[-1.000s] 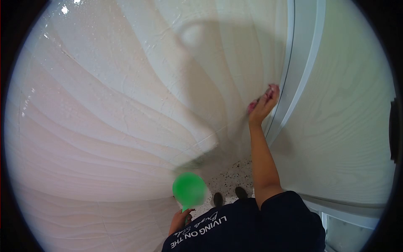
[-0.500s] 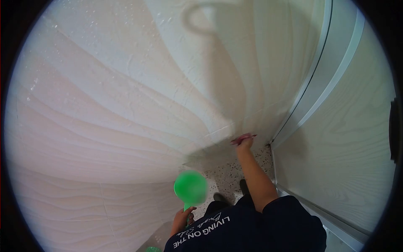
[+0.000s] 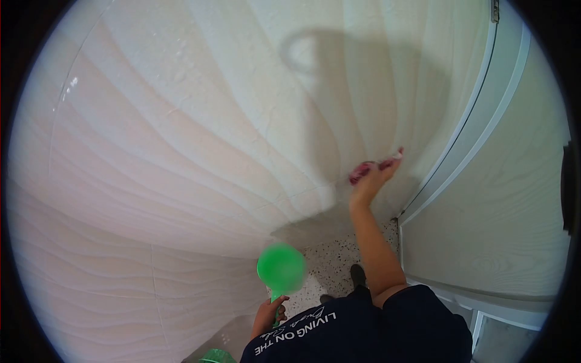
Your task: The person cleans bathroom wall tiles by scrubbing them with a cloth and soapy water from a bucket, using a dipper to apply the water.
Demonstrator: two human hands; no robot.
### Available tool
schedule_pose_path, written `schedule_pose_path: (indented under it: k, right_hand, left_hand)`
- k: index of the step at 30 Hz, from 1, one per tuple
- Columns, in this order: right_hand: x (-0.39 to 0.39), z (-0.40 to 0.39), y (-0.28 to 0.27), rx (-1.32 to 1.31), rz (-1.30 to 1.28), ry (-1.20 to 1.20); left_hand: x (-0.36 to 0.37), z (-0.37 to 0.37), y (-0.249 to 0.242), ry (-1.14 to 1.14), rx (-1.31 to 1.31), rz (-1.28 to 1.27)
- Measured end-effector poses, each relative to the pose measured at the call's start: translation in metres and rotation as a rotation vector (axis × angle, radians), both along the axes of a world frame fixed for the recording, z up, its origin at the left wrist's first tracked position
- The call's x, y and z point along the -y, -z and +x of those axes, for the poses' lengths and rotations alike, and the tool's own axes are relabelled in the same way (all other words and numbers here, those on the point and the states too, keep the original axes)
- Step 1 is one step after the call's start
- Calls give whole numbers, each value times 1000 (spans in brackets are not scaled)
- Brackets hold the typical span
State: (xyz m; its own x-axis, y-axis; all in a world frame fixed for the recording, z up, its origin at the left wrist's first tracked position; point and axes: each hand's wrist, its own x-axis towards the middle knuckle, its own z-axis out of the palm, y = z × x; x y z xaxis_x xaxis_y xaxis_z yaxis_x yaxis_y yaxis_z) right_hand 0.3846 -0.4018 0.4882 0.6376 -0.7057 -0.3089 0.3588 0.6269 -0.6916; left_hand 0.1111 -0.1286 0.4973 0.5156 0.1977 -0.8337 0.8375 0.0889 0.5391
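My left hand is wrapped round the handle of a green water dipper, low in front of my body. The inside of its round bowl looks blurred, so its contents cannot be made out. At the wavy-patterned tiled wall, my right hand presses a crumpled dark red and white cloth to the surface. Part of the cloth is hidden under the palm and fingers. The right arm reaches forward and slightly up.
A pale wood-grained door with a white frame stands close on the right. Below lies a speckled floor with my shoes on it. A green object shows at the bottom edge. Wet shine marks the upper left wall.
My right hand has moved up and to the right along the wall with the cloth, which is now more spread under it. The dipper stays low in my left hand.
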Motion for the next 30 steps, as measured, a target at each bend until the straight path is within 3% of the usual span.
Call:
schedule_pose_path:
  k: [3, 5, 6, 8, 10, 12, 14, 16, 18, 21, 23, 25, 27, 28, 30]
  right_hand:
    - [-53, 5, 4, 161, -719, 33]
    - [-70, 1, 47, 101, -1725, 180]
    - [-69, -5, 60, 106, -1724, 191]
    - [-54, -12, 86, 395, -1840, -235]
    - [-40, 13, 148, 233, -1122, -896]
    - [-5, -1, 56, 185, 107, -487]
    - [20, 12, 9, 205, -31, -163]
    - [44, 47, -11, 24, -902, 234]
    - [55, 56, -76, 250, -1190, 580]
    - [29, 52, -159, 525, -1277, 596]
    - [3, 55, -174, 615, -1484, 432]
    - [-29, 31, -174, 629, -1822, 482]
    - [-43, -3, -176, 624, -2221, 38]
    - [-36, -6, -174, 628, -2228, 58]
    - [-2, 6, -174, 613, -2447, -509]
  left_hand:
    - [-1, 6, -5, 12, -32, 12]
    - [-3, 7, -2, 15, -55, 1]
    - [-4, 6, 0, 18, -44, 1]
    - [-6, 5, 2, 48, -21, 30]
    - [-8, 1, 3, 35, 12, -2]
    - [-16, -3, 18, 31, 34, -57]
    - [-19, -4, 24, 27, 51, -69]
    - [-21, -6, 28, 21, 68, -87]
    - [-20, -3, 24, 27, 44, -63]
    - [-27, -8, 41, -24, 78, -112]
    - [-26, -8, 44, -23, 112, -127]
    - [-24, -9, 44, 9, 128, -121]
    - [-23, -10, 54, 27, 166, -138]
    - [-26, -11, 65, -3, 182, -151]
    - [-16, -3, 58, 18, 235, -76]
